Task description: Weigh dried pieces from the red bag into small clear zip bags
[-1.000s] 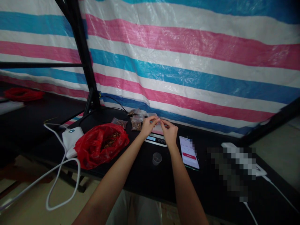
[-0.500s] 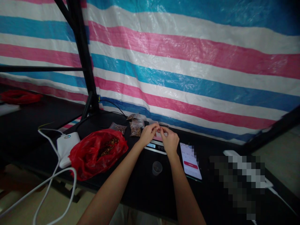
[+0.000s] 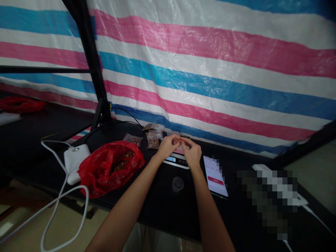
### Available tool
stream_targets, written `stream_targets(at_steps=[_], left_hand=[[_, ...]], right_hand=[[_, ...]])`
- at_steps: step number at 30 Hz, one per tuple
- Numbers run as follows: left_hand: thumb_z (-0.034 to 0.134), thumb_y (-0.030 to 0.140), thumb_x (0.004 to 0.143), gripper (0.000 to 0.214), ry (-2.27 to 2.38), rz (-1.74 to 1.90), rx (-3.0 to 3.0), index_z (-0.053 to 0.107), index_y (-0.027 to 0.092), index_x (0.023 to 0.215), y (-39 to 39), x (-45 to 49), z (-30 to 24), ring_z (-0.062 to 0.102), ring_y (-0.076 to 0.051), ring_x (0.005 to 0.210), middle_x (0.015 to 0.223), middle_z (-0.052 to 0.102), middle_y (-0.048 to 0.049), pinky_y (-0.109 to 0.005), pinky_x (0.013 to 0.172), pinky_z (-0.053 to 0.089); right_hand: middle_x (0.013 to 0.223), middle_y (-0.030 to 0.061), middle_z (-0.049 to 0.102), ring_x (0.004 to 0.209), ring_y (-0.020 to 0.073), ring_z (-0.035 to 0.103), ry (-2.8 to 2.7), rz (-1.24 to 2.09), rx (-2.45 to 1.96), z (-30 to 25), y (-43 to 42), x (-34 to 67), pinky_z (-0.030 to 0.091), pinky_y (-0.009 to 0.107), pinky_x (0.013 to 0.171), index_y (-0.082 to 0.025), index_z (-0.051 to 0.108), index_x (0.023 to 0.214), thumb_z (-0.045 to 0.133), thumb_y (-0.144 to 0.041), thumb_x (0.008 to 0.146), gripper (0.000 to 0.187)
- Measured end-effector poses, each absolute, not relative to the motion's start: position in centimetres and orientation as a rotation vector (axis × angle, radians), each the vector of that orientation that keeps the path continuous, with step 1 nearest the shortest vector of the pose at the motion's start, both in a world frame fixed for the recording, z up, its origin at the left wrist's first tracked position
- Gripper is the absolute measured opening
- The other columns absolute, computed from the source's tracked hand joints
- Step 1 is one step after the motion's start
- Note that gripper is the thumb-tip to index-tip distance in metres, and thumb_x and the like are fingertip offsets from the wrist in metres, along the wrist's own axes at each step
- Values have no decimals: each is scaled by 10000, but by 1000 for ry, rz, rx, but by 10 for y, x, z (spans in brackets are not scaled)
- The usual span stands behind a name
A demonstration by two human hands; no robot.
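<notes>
White cable (image 3: 86,196) first, since it's closest: it loops down past the front edge of a black desk (image 3: 160,196), out of a white, rounded, slab-like device (image 3: 76,161). A puffy, crinkled red plastic bag (image 3: 102,171) sits right next to that device, mouth open, with a bunch of little brown bits (image 3: 125,160) inside. Over toward the middle there's a small, round, see-through plastic cup (image 3: 177,184), standing between the forearms. Right of it lies a phone (image 3: 214,175), screen lit white with a red button; part of it is pixelated, same as the white rectangular device (image 3: 258,168) further right.

Just past the cup is a flat, light-edged scale (image 3: 178,161) with a lit display, digits too tiny to read. Left hand (image 3: 167,147) and right hand (image 3: 193,153) are over it, both pinched closed with fingertips meeting. Can't tell what's between them, tbh.

Behind and left of the hands are small clear plastic baggies (image 3: 152,142) with brown stuff in them. After that it's a black metal frame (image 3: 90,56) and a shiny pink, blue and white striped tarp (image 3: 196,70).
</notes>
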State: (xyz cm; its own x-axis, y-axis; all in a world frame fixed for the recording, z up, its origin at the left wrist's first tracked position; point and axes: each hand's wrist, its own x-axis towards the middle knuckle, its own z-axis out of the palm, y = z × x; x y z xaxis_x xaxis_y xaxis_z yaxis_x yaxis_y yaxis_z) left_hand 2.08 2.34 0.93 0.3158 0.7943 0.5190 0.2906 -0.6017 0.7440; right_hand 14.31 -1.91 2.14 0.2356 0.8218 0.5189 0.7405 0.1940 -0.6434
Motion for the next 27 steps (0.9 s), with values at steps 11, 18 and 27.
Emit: stream_targets(at_steps=[11,18,27], left_hand=[[404,332,867,228,1104,1192,2236,582,190,851,15,20,16,571,-108,598,682,622,18,-190,581,394],[332,320,901,269,1380,1118,2457,566,195,851,13,22,16,599,-151,629,658,626,-5,-223,583,378],[421,263,845,218,1508,1266,2522,584,175,731,8,23,9,604,-153,642,675,643,-29,-229,583,370]], right_hand=[[681,2,692,639,159,630,-1491,-191,-1762,25,-24,135,352,228,552,-290,677,902,514,-372,804,207],[686,-17,696,677,183,650,-1489,-128,-1700,19,-20,135,390,243,571,-308,681,862,550,-446,765,213],[730,8,703,662,174,658,-1318,-76,-1587,17,-17,135,448,254,628,-239,679,835,539,-368,773,200]])
